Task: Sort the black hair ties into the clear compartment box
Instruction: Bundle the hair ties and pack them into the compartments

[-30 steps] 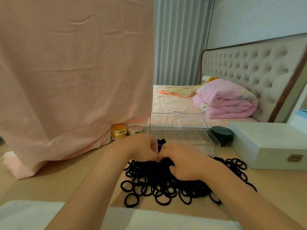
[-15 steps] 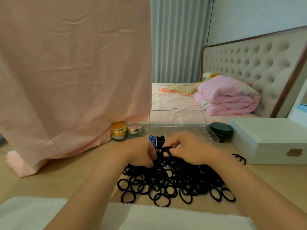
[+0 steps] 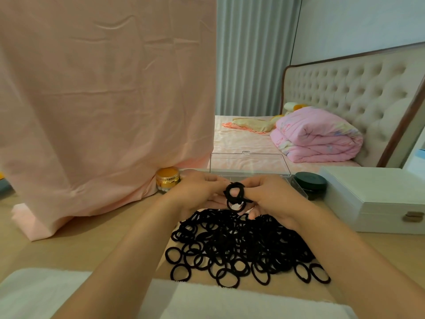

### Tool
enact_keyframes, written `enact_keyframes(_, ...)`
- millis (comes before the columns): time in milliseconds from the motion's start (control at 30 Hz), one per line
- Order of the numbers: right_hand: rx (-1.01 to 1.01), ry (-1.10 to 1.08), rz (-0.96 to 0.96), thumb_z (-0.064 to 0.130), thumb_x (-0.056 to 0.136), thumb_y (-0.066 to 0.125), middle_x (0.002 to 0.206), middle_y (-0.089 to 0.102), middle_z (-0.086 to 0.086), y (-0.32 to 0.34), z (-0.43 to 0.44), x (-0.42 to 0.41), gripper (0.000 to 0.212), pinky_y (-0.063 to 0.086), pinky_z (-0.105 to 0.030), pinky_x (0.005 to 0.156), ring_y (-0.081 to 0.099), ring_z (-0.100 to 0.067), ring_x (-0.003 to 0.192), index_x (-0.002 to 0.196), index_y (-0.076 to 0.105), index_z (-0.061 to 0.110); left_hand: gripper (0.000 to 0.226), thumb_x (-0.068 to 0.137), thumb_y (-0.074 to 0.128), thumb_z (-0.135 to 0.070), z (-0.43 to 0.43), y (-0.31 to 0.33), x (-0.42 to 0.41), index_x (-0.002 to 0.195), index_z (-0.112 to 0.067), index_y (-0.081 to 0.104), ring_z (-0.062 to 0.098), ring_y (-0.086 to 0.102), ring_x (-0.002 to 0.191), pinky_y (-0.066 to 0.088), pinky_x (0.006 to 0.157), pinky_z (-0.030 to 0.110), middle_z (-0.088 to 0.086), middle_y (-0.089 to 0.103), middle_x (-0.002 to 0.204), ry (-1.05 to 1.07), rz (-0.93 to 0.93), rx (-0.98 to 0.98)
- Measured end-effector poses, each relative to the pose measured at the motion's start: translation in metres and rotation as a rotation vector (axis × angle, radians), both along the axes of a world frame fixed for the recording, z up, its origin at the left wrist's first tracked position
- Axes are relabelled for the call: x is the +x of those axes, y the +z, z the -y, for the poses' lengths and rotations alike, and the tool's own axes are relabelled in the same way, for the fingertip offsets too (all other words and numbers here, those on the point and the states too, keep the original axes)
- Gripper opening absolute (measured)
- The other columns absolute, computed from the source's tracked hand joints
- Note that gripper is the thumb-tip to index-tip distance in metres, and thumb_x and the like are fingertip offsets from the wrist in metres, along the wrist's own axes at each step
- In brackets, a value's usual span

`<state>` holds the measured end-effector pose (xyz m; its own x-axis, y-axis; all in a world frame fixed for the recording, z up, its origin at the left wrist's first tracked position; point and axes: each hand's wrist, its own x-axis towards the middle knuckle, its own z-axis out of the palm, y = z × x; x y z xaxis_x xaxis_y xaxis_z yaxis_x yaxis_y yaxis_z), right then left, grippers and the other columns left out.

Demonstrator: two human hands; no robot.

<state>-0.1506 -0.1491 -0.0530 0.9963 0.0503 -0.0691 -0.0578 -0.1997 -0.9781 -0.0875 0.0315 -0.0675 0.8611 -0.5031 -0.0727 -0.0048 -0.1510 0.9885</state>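
Observation:
A big heap of black hair ties lies on the wooden table in front of me. Above its far edge, my left hand and my right hand meet and together pinch a small bunch of black hair ties lifted off the heap. Behind the hands stands the clear compartment box with its lid raised; its compartments are mostly hidden by my hands.
A pink cloth hangs at the left down to the table. A gold jar stands beside it, a dark green round tin and a white case at the right. A white towel lies at the near edge.
Both hands have risen off the heap, lifting a few ties between them. The view has shifted so the heap sits lower and nearer.

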Motion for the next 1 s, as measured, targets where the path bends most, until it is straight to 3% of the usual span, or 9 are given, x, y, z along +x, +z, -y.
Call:
enact_keyframes(100,-0.055,-0.122,-0.010,0.020,0.084,0.082,0.073,0.076,-0.008,-0.005,-0.004,0.001,0.021,0.055,-0.023,0.049,0.070,-0.016,0.060,0.096,0.072,0.006,0.033,0.099,0.061,-0.027,0.000,0.001,-0.003,0.117,-0.001,0.069,0.027,0.071,0.096,0.059,0.086,0.035,0.019,0.072,0.109,-0.071,-0.112,-0.083)
enact_keyframes(167,-0.041,-0.134,-0.037,0.020,0.083,0.082,0.074,0.076,-0.010,-0.007,-0.005,0.001,0.023,0.054,-0.022,0.047,0.069,-0.015,0.057,0.097,0.072,0.004,0.028,0.093,0.069,-0.021,-0.002,0.000,-0.004,0.116,-0.005,0.070,0.024,0.072,0.099,0.060,0.085,0.032,0.017,0.073,0.111,-0.086,-0.078,-0.051)
enact_keyframes(233,0.005,-0.079,-0.082,0.018,0.083,0.082,0.075,0.075,-0.012,-0.006,-0.004,0.001,0.024,0.055,-0.021,0.048,0.069,-0.016,0.059,0.098,0.073,0.002,0.029,0.087,0.075,-0.011,-0.004,-0.002,-0.004,0.115,-0.005,0.071,0.024,0.073,0.099,0.060,0.084,0.031,0.018,0.074,0.110,-0.089,-0.052,-0.019)
enact_keyframes(400,0.122,0.091,-0.197,0.004,0.089,0.072,0.090,0.077,-0.017,-0.002,0.005,0.001,0.020,0.061,-0.023,0.059,0.074,-0.020,0.075,0.108,0.074,0.001,0.039,0.077,0.082,-0.010,-0.016,-0.003,0.001,0.115,-0.006,0.071,0.025,0.073,0.101,0.061,0.083,0.030,0.017,0.075,0.108,-0.122,-0.042,0.046)
enact_keyframes(567,-0.075,0.109,-0.190,-0.003,0.088,0.072,0.093,0.076,-0.018,-0.007,0.012,0.004,0.025,0.062,-0.026,0.065,0.074,-0.022,0.081,0.112,0.071,0.002,0.022,0.090,0.071,-0.007,-0.021,-0.006,0.004,0.112,-0.011,0.072,0.021,0.074,0.099,0.059,0.089,0.036,0.011,0.076,0.103,-0.094,0.028,0.194)
enact_keyframes(700,-0.103,0.157,-0.164,-0.013,0.083,0.071,0.100,0.072,-0.016,-0.001,0.017,0.001,0.035,0.062,-0.027,0.069,0.076,-0.025,0.086,0.114,0.070,0.004,0.009,0.095,0.065,-0.013,-0.016,-0.006,0.004,0.100,-0.016,0.072,0.014,0.073,0.088,0.060,0.076,0.026,0.006,0.074,0.094,-0.024,0.110,0.289)
enact_keyframes(767,-0.026,0.181,-0.125,-0.016,0.081,0.071,0.095,0.072,-0.013,0.008,0.018,0.000,0.035,0.063,-0.031,0.073,0.076,-0.027,0.087,0.109,0.073,0.004,0.005,0.094,0.066,-0.016,-0.012,-0.007,0.004,0.096,-0.015,0.071,0.009,0.070,0.079,0.059,0.071,0.021,0.004,0.072,0.090,0.013,0.163,0.335)
enact_keyframes(900,0.373,0.235,-0.112,-0.012,0.073,0.069,0.086,0.073,-0.011,0.013,0.009,-0.004,0.036,0.063,-0.028,0.064,0.074,-0.024,0.077,0.106,0.074,0.002,0.012,0.093,0.068,-0.015,-0.004,-0.009,0.001,0.103,-0.009,0.070,0.010,0.070,0.080,0.060,0.069,0.021,0.007,0.071,0.094,0.021,0.197,0.345)
enact_keyframes(1000,0.326,0.103,0.010,-0.014,0.077,0.072,0.089,0.075,-0.008,-0.002,-0.005,-0.001,0.035,0.058,-0.022,0.056,0.073,-0.017,0.073,0.106,0.072,0.005,0.020,0.090,0.072,-0.018,0.001,-0.010,-0.001,0.108,-0.010,0.070,0.013,0.071,0.087,0.059,0.070,0.022,0.010,0.072,0.103,0.002,0.159,0.299)
